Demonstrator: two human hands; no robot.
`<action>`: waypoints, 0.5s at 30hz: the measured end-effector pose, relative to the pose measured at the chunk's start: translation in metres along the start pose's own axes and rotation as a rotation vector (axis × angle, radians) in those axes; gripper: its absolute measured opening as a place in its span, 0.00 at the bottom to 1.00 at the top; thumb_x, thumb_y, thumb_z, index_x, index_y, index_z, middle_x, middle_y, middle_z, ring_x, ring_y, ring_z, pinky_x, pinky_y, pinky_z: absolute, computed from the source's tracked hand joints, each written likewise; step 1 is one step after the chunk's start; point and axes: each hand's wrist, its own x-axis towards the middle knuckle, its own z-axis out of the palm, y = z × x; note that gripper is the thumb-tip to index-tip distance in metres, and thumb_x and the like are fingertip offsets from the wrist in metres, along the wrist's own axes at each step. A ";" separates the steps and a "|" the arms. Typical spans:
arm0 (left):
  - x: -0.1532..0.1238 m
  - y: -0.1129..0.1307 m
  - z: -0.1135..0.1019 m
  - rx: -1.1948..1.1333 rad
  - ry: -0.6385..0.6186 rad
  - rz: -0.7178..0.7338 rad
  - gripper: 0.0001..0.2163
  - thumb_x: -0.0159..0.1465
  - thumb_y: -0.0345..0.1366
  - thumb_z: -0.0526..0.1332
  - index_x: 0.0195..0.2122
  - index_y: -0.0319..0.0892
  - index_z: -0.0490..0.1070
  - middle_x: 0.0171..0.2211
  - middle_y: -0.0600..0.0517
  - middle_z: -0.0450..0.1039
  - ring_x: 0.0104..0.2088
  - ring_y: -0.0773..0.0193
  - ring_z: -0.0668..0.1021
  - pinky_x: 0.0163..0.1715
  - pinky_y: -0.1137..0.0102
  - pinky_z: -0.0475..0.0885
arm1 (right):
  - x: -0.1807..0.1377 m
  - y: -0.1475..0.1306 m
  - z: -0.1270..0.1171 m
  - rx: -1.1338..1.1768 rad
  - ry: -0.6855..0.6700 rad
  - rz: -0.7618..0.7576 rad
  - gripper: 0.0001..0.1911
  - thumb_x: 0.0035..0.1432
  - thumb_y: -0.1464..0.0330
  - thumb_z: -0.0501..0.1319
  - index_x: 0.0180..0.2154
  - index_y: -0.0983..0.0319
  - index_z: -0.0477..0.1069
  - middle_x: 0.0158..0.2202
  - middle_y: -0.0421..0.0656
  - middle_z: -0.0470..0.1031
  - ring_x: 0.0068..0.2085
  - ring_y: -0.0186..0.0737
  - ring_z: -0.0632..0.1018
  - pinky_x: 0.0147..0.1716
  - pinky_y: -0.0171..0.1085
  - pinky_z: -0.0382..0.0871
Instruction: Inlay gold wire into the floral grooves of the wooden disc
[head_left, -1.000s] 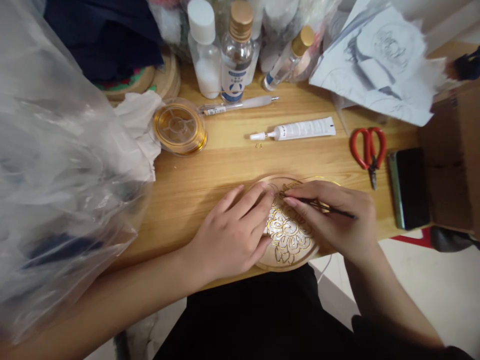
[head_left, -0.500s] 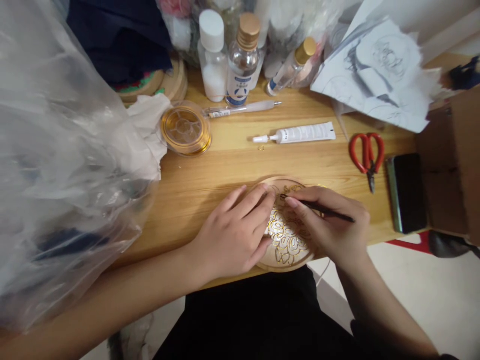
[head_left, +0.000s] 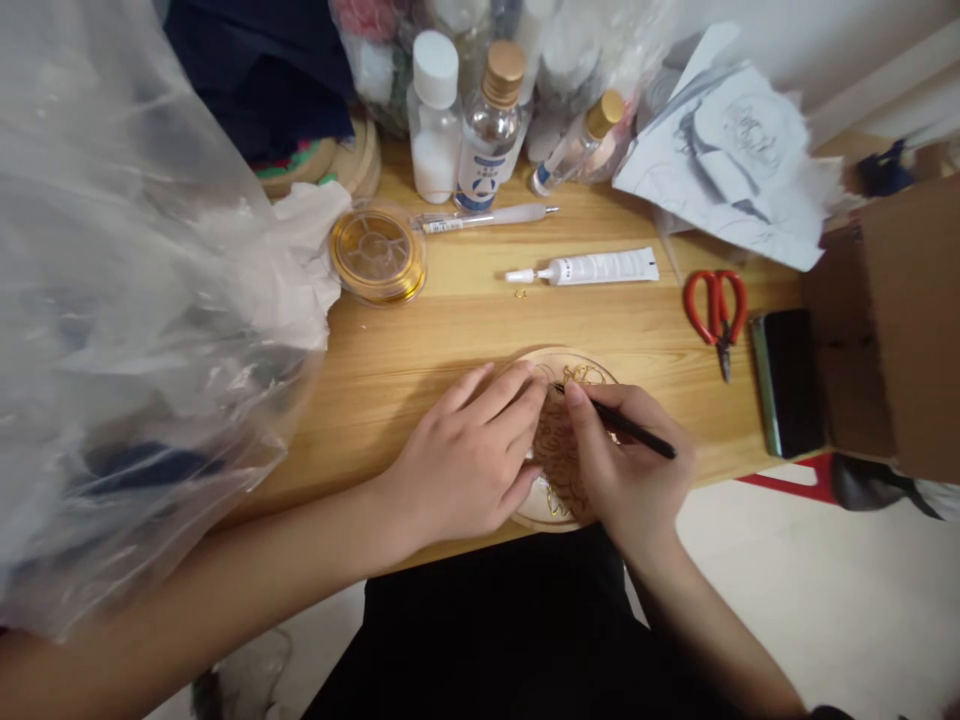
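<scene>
Through the head camera, I am viewing from afar a round wooden disc [head_left: 559,354] lying at the near edge of the table [head_left: 450,330], partly hidden beneath two hands. The left hand [head_left: 469,450] is lying flat, fingers extended and slightly parted, covering the disc's left side; its palm is facing away from me. The right hand [head_left: 645,475] is pinching a slim dark tool [head_left: 637,430] between thumb and fingers, shading the disc's pattern; I am failing to tell whether the tool's tip is gripping anything. A plastic bag [head_left: 165,350] is running off the left edge. I am counting three capped bottles [head_left: 433,160] in front, one leaning; one spool [head_left: 379,250], one pen [head_left: 514,214], one white tube [head_left: 604,267], one red-handled cutter [head_left: 716,320] and one phone [head_left: 791,380]. The middle bottle is bearing a label [head_left: 481,178] with a blue emblem, the pen a barcode sticker [head_left: 444,225], the tube fine print; their writing is proving too small to read.
</scene>
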 end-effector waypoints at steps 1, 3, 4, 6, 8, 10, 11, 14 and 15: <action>0.000 0.000 0.000 0.004 -0.004 0.003 0.20 0.66 0.40 0.55 0.54 0.31 0.69 0.57 0.45 0.70 0.61 0.53 0.65 0.61 0.59 0.58 | -0.002 -0.001 0.003 -0.013 0.020 0.000 0.02 0.58 0.70 0.63 0.32 0.60 0.74 0.28 0.40 0.78 0.27 0.35 0.78 0.29 0.36 0.76; 0.000 0.000 0.000 0.013 -0.005 0.008 0.21 0.66 0.40 0.54 0.55 0.31 0.69 0.57 0.44 0.70 0.61 0.53 0.65 0.61 0.59 0.57 | -0.007 -0.004 0.005 -0.025 0.047 -0.002 0.02 0.58 0.71 0.63 0.32 0.60 0.73 0.28 0.40 0.78 0.27 0.35 0.78 0.29 0.36 0.76; 0.000 0.000 0.000 0.019 -0.005 0.008 0.21 0.66 0.40 0.54 0.55 0.31 0.68 0.57 0.44 0.70 0.61 0.53 0.65 0.61 0.59 0.57 | -0.009 -0.006 0.004 -0.020 0.050 -0.001 0.02 0.58 0.71 0.63 0.32 0.60 0.73 0.28 0.40 0.78 0.27 0.35 0.78 0.29 0.36 0.76; 0.000 0.000 0.000 0.032 -0.010 0.009 0.21 0.66 0.41 0.54 0.55 0.31 0.69 0.56 0.44 0.71 0.61 0.54 0.65 0.61 0.59 0.57 | -0.010 -0.012 -0.006 0.008 0.034 0.017 0.01 0.57 0.71 0.64 0.33 0.59 0.74 0.28 0.39 0.78 0.27 0.34 0.78 0.29 0.36 0.76; 0.000 0.000 0.000 0.046 -0.009 0.017 0.20 0.66 0.42 0.54 0.53 0.32 0.70 0.55 0.44 0.71 0.61 0.54 0.66 0.61 0.60 0.57 | -0.004 -0.019 -0.025 0.037 0.005 0.040 0.02 0.57 0.70 0.65 0.34 0.58 0.74 0.28 0.39 0.78 0.26 0.34 0.78 0.28 0.36 0.76; 0.000 -0.001 0.000 0.060 0.001 0.028 0.20 0.67 0.42 0.54 0.52 0.32 0.70 0.55 0.45 0.71 0.60 0.54 0.66 0.61 0.60 0.57 | 0.011 -0.024 -0.046 0.020 -0.026 0.006 0.03 0.55 0.70 0.67 0.33 0.57 0.75 0.28 0.38 0.78 0.26 0.35 0.77 0.28 0.36 0.76; 0.000 -0.001 0.000 0.065 0.007 0.032 0.20 0.67 0.42 0.54 0.53 0.32 0.70 0.55 0.45 0.71 0.60 0.54 0.67 0.61 0.60 0.57 | 0.023 -0.024 -0.054 0.020 -0.073 -0.032 0.02 0.54 0.70 0.67 0.31 0.57 0.75 0.27 0.38 0.77 0.27 0.34 0.77 0.28 0.35 0.76; -0.001 -0.002 0.000 0.070 0.019 0.037 0.21 0.67 0.42 0.54 0.54 0.32 0.69 0.55 0.45 0.71 0.59 0.54 0.67 0.60 0.60 0.58 | 0.061 -0.013 -0.065 0.086 -0.410 -0.185 0.03 0.55 0.69 0.67 0.30 0.58 0.74 0.27 0.38 0.77 0.28 0.33 0.77 0.28 0.33 0.74; -0.001 -0.002 0.001 0.066 0.023 0.041 0.21 0.66 0.42 0.54 0.54 0.31 0.69 0.55 0.44 0.71 0.59 0.54 0.67 0.60 0.60 0.58 | 0.072 -0.006 -0.062 0.120 -0.571 -0.233 0.03 0.54 0.68 0.67 0.30 0.59 0.74 0.27 0.38 0.77 0.29 0.34 0.77 0.29 0.33 0.74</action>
